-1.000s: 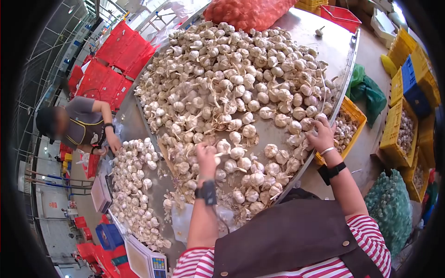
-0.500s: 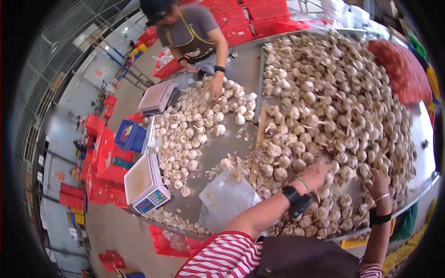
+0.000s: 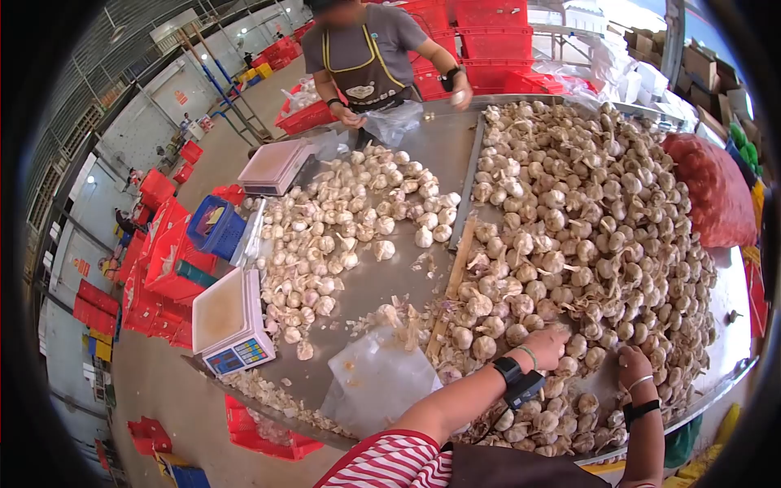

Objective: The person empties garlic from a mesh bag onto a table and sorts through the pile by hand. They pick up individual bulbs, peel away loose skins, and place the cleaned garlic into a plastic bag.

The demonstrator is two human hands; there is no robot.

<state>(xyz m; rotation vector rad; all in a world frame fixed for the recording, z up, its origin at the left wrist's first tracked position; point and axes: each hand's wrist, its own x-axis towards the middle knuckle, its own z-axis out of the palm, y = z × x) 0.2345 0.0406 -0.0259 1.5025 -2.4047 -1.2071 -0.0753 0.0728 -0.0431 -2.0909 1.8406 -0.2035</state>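
Observation:
A large heap of garlic bulbs (image 3: 602, 236) covers the right part of the metal table. My left hand (image 3: 543, 346) reaches into the heap's near edge, its fingers blurred among the bulbs; what it holds, if anything, does not show. To its right, my right hand (image 3: 634, 368) has its fingers curled at the bulbs, and anything inside them is hidden. A small bare patch of table lies between the two hands. Nearer to me are more loose bulbs (image 3: 547, 421), partly beneath my left forearm.
A wooden strip (image 3: 452, 285) borders the heap. Left of it lie cleaner, whiter bulbs (image 3: 325, 220), a clear plastic bag (image 3: 382, 382), peelings and two scales (image 3: 228, 325). Across the table a co-worker (image 3: 370, 61) holds a plastic bag. A red mesh sack (image 3: 709, 191) stands at the right.
The view has shifted. My left hand has drawn back towards me, and my right hand's fingers have curled in. The co-worker's hand has lifted from the whiter bulbs out to the side.

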